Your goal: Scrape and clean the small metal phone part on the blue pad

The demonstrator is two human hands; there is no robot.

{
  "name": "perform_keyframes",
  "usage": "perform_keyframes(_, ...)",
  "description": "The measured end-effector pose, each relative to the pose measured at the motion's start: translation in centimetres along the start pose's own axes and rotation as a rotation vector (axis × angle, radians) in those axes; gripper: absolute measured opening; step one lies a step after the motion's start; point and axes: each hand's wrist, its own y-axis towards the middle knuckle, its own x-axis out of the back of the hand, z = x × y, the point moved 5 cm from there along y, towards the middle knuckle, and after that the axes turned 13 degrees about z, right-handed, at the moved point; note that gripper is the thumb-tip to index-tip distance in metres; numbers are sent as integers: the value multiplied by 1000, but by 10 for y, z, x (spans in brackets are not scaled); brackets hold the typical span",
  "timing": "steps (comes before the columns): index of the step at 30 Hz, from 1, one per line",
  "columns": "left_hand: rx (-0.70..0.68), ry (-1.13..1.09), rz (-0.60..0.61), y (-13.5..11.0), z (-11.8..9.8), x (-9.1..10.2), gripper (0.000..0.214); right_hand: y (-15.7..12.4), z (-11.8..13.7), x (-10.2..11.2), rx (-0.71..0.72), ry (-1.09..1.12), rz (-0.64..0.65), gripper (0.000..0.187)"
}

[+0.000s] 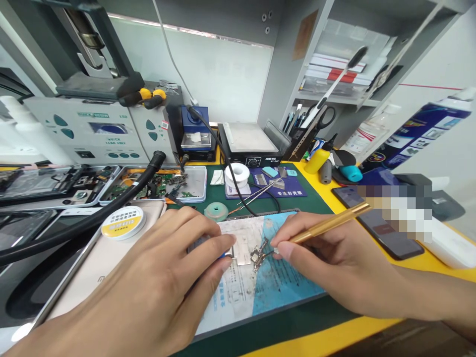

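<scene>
In my right hand [327, 258] is a slim gold-handled pen-shaped tool [330, 222], gripped like a pen. Its thin dark tip points left and meets, or nearly meets, the edge of a small circuit board [257, 254]. My left hand [174, 267] is closed left of the board, thumb and fingers pinched together. A bit of blue and a small metallic end show at those fingertips; the rest is hidden. Between the hands, a pale rectangular plate [244, 250] lies on a stained white and blue printed work pad [275, 290].
Behind the pad are a clear tape roll [216, 211], metal tweezers [260, 192] and a solder wire spool [237, 174]. A black hose [111, 208] crosses the left side over phones. A dark phone [383, 228] lies at right. The hot-air station [107, 131] stands behind.
</scene>
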Motion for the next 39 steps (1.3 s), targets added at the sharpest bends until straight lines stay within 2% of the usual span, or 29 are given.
perform_keyframes(7, -19, 8, -4, -2, -1, 1, 18, -1, -3, -2, -40, 82, 42, 17)
perform_keyframes(14, -8, -9, 2, 1, -1, -2, 16, 1, -3, -1, -27, 53, 29, 15)
perform_keyframes(25, -34, 10, -24, 0, 1, -1, 13, 2, -8, -3, -156, 142, 98, 25)
perform_keyframes(34, -37, 9, -23, 0, -1, -1, 13, 4, -7, -3, -157, 138, 126, 25)
perform_keyframes(39, -50, 13, -22, -1, 0, -2, 13, 6, -1, -1, -145, 111, 99, 23)
